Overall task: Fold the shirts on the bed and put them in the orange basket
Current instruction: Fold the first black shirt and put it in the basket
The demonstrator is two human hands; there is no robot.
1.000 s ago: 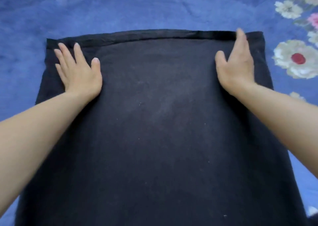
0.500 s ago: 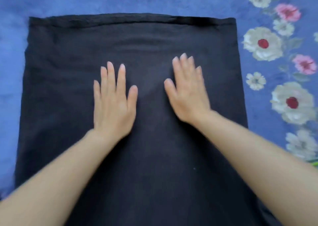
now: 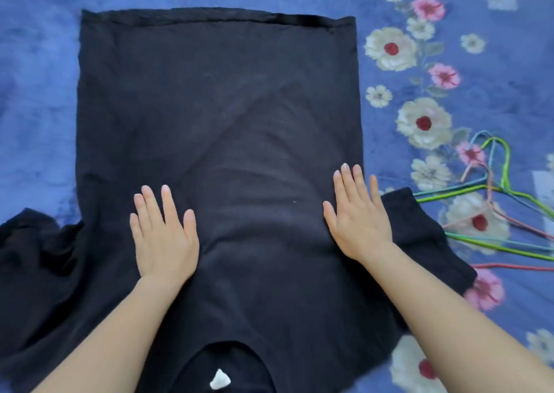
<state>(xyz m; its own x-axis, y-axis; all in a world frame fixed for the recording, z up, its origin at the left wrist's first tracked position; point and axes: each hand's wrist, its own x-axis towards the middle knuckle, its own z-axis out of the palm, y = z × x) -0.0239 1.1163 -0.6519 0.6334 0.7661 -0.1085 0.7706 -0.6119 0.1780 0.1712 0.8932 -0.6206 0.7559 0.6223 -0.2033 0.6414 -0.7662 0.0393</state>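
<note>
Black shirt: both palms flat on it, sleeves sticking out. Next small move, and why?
Probably the right hand should take the right sleeve and fold it inward over the black shirt. The shirt lies spread flat on the bed with both sleeves out; that hand rests open at the edge beside the sleeve, while the left hand presses the body and can anchor it.

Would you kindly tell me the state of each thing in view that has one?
black shirt: spread flat on the bedspread, not yet folded, collar nearest the person.
left sleeve: bunched up.
right sleeve: lying out flat.
left hand: open, pressing flat on the shirt.
right hand: open, flat near the shirt's right edge.
hangers: lying loose beside the right sleeve.
</note>
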